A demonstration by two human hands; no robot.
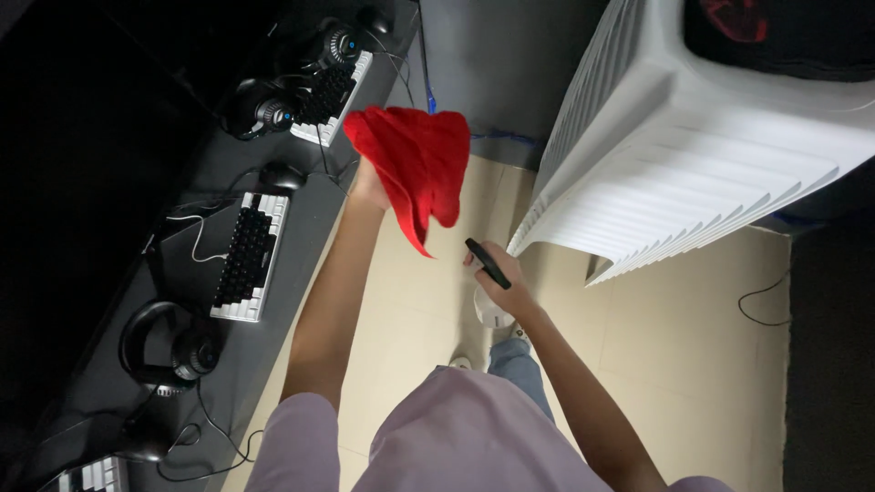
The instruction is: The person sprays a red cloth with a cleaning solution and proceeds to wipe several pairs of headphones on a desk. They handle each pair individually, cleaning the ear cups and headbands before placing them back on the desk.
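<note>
Left hand: left hand [369, 185] is raised at the desk's edge, fingers bunched tight on a red cloth [415, 164]; the cloth hangs down from the grip in loose folds, its lowest corner pointing at the floor.
Right hand: right hand [499, 278] is lower, near the white ribbed casing, fingers wrapped around a spray bottle [489, 290]; its black trigger head shows above the knuckles, and the pale body below them is partly hidden, so its shape is probably round.
Between the hands: the cloth's tip comes near the black trigger head, apart from it.
Desk: a long black desk [205, 173] runs along the left, beside the left forearm.
On the desk: a black-and-white keyboard [248, 256] lies closest to the arm, a dark mouse [282, 175] just beyond it, a second keyboard [331, 97] farther off, and headphones [169, 346] nearer the person.
Right side: a large white ribbed casing [693, 155] stands just beyond the right hand.
Floor: beige tiles [684, 337] lie underneath.
</note>
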